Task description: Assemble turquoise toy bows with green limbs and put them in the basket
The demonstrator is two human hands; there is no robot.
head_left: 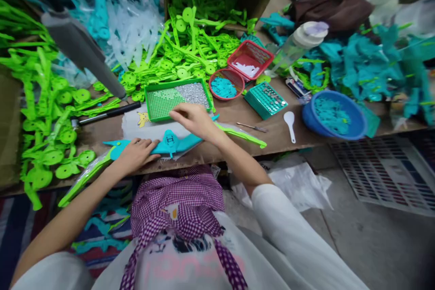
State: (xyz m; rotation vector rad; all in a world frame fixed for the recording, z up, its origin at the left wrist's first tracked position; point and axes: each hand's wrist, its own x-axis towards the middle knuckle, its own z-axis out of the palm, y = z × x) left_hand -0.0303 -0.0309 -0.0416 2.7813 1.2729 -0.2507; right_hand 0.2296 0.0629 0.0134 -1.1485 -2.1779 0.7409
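A teal plastic toy part [170,143] with a round hub lies on the wooden bench edge [272,138], over a clear bag. My left hand [136,154] rests flat on its left end, pressing it down. My right hand [193,119] hovers just above it, at the front rim of a green tray [154,104] of small silver screws, fingers curled in a pinch; what they hold is too small to make out. A green plastic strip [241,136] lies beside my right wrist.
Piles of lime-green parts [50,113] cover the left and back. A red round basket [226,84] and a blue bowl [335,115] hold teal pieces. Nearby lie a small screwdriver [253,127], a white spoon [290,123], a teal box [265,99] and a bottle [299,43].
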